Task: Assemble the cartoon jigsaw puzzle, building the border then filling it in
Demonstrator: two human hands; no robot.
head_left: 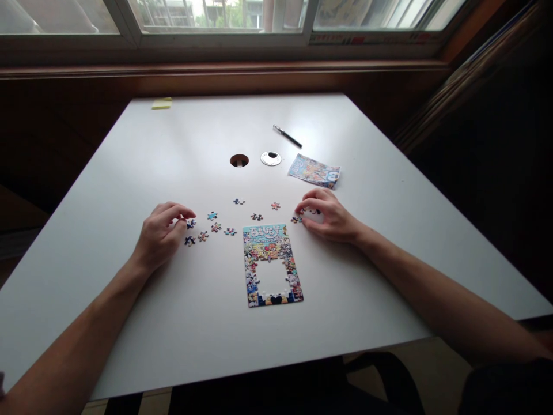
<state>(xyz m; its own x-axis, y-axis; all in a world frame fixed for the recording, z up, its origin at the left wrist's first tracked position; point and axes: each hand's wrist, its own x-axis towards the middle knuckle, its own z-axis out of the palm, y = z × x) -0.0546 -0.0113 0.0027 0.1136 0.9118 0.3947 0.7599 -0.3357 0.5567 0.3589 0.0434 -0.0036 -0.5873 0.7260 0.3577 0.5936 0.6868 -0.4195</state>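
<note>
A small colourful jigsaw puzzle (272,264) lies on the white table (216,323) in front of me, with a gap in its middle. Several loose pieces (216,226) are scattered beyond it. My left hand (162,233) rests on the table with fingers curled, fingertips pinching a puzzle piece (190,222). My right hand (328,216) lies to the right of the puzzle, fingers curled over a puzzle piece (314,211), with another piece (296,219) by its fingertips.
A printed reference picture (314,171) lies behind my right hand. A black pen (287,136), a round metal cap (271,158) and a cable hole (239,161) sit farther back. A yellow sticky-note pad (162,103) is at the far left corner. A window runs along the back.
</note>
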